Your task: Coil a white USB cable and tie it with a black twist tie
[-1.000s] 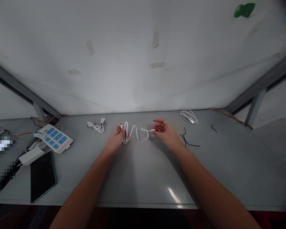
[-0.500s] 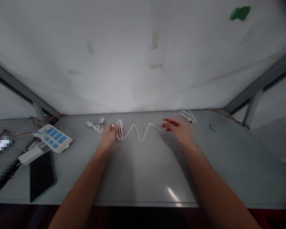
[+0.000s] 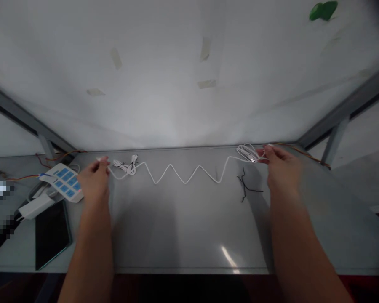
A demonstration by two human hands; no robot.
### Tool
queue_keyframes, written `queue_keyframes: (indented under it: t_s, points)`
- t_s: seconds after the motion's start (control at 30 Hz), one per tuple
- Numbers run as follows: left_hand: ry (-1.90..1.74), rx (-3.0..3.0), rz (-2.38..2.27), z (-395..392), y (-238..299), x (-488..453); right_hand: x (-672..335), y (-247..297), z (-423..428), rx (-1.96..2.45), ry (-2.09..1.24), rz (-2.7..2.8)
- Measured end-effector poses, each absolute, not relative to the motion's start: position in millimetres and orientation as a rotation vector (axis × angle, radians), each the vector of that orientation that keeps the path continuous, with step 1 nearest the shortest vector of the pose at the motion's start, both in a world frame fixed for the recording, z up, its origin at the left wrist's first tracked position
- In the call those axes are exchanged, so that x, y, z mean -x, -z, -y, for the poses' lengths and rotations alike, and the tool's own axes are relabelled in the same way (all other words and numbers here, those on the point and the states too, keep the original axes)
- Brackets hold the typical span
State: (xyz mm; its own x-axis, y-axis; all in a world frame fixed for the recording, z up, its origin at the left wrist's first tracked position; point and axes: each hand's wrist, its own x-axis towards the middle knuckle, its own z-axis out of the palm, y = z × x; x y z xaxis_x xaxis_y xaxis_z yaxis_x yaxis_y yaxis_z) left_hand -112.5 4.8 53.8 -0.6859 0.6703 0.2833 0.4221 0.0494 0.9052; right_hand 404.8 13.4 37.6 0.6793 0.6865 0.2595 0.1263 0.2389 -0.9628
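Observation:
A white cable (image 3: 185,182) stretches in a zigzag between my two hands. My left hand (image 3: 95,176) pinches one end of it, close to the power strip. The other end is held in the closed fingers of my right hand (image 3: 279,162). A tied bundle of white cable (image 3: 130,168) lies under the stretched cable, just right of my left hand. Beside my right hand rests a coiled white cable (image 3: 245,150) with a metal plug. Several thin black twist ties (image 3: 244,185) lie on the table to the left of my right wrist.
A white power strip with blue sockets (image 3: 65,181) sits at the left, with a white charger (image 3: 37,206) and a dark tablet (image 3: 52,235) near it. The grey table (image 3: 183,235) meets a pale wall (image 3: 164,113) at the back. Metal frame legs (image 3: 337,130) flank both sides.
My hands have moved apart, left hand leftward and right hand rightward. The loops that hung at my left hand have opened into a long zigzag. The black twist ties have come into view.

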Motion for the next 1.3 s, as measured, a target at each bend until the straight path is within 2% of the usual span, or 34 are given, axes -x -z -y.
queue_keyframes:
  t_s: [0.23, 0.4, 0.67, 1.3]
  points:
    - [-1.342, -1.579, -1.561, 26.2, -46.7, -14.0, -311.2, -39.5, 4.5, 1.405, -0.524, 1.455]
    - [-1.199, -1.812, -1.278, 44.1, -38.7, -47.4, -270.8, -40.9, 27.9, 1.271, -0.766, 1.784]
    - [-1.103, -1.820, -1.219, 39.6, -32.7, -45.9, -261.9, -39.5, 33.4, 1.189, -0.932, 1.780]
    - [-1.218, -1.707, -1.152, 37.8, -26.1, -45.1, -262.4, -40.1, 34.0, 1.160, -0.895, 1.807]
